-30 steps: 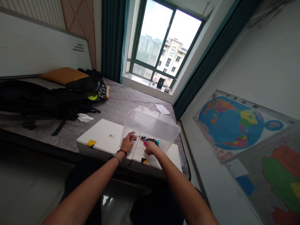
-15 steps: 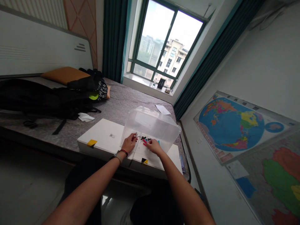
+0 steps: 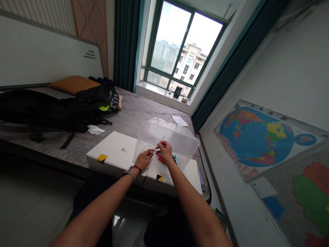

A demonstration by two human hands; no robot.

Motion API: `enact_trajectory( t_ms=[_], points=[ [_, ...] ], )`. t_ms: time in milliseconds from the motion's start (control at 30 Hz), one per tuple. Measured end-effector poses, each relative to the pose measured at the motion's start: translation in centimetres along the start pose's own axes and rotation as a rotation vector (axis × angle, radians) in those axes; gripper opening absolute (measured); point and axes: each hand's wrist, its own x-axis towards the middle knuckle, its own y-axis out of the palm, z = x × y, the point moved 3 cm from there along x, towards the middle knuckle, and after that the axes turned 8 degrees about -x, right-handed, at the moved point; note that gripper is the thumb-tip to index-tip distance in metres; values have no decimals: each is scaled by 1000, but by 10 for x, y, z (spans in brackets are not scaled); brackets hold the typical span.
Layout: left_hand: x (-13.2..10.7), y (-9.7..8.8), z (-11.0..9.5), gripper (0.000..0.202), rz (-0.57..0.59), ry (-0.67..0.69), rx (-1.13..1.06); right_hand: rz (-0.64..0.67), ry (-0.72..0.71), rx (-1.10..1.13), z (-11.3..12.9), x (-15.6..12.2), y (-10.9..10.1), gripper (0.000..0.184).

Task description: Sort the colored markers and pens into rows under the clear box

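Note:
My left hand (image 3: 144, 159), with bands on its wrist, has its fingers pinched around the lower end of a slim pen-like stick (image 3: 162, 139). Close beside it, my right hand (image 3: 166, 151) pinches the same stick further up, and its thin tip pokes up beyond the fingers. Exactly what kind of stick it is, I cannot make out. Red pen-like pieces (image 3: 161, 159) and teal ones (image 3: 174, 159) lie around and below my right hand, partly hidden by it. A translucent plastic bin (image 3: 180, 139) is tipped on its side, opening toward me, behind both hands.
White boxes (image 3: 110, 147) with yellow-black tape lie under the bin at the bed's edge. On the grey mattress (image 3: 136, 106) are a crumpled tissue (image 3: 95, 130), a black bag (image 3: 46, 109), an orange pillow (image 3: 74, 84) and a paper sheet (image 3: 179, 120). A wall map (image 3: 257, 137) hangs right.
My right hand has risen from the coloured pieces and moved up beside my left hand, turning over. A slim stick now shows at its fingers. My left hand has shifted slightly right.

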Motion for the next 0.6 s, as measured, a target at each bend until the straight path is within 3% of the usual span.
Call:
enact_trajectory(
  t_ms=[333, 533, 600],
  points=[
    [1, 0, 1, 32, -3, -8, -1, 108, -157, -523, -2, -3, -9, 21],
    [0, -2, -2, 31, -24, -14, -1, -38, -80, -601, 3, 10, -38, 30],
    [0, -3, -3, 30, -39, -22, -7, -34, -61, -693, 5, 13, -47, 28]
  ],
)
